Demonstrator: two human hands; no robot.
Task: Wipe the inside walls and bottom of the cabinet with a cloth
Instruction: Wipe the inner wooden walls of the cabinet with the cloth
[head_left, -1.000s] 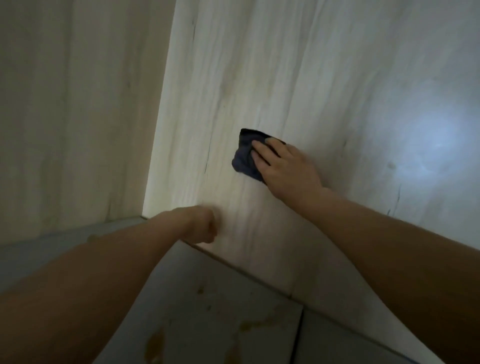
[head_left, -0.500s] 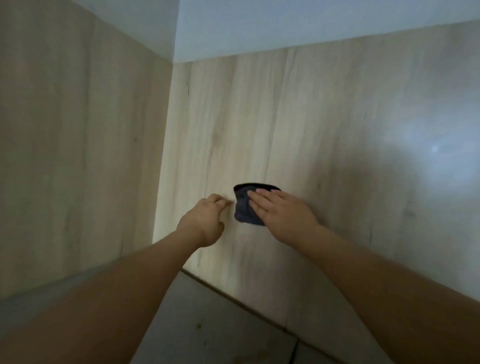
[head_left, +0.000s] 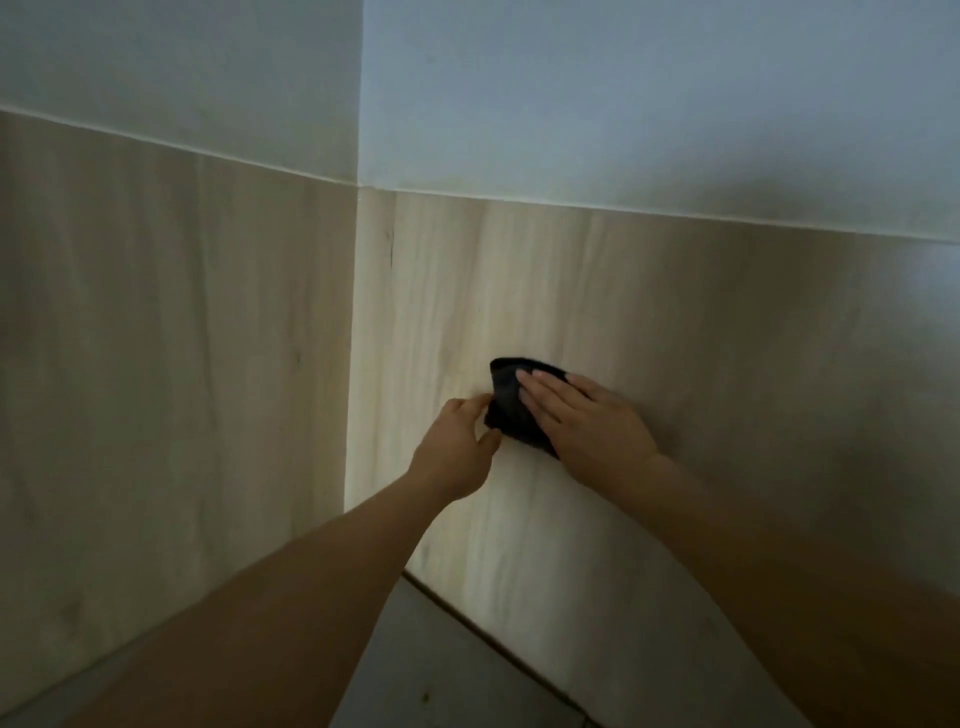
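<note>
Cloth (head_left: 511, 410), one, dark; right hand (head_left: 587, 423) flat, pressing it on wall (head_left: 649, 291); left hand (head_left: 457, 447) pinching its edge

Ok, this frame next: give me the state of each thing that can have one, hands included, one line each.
cloth: dark, bunched, pressed flat against the wood wall panel.
right hand: fingers straight, pressing the cloth to the panel.
left hand: at the cloth's left edge, fingers and thumb curled around it.
wood wall panel: upright, brightly lit around the hands.
cabinet bottom: grey, a few small spots showing.
</note>
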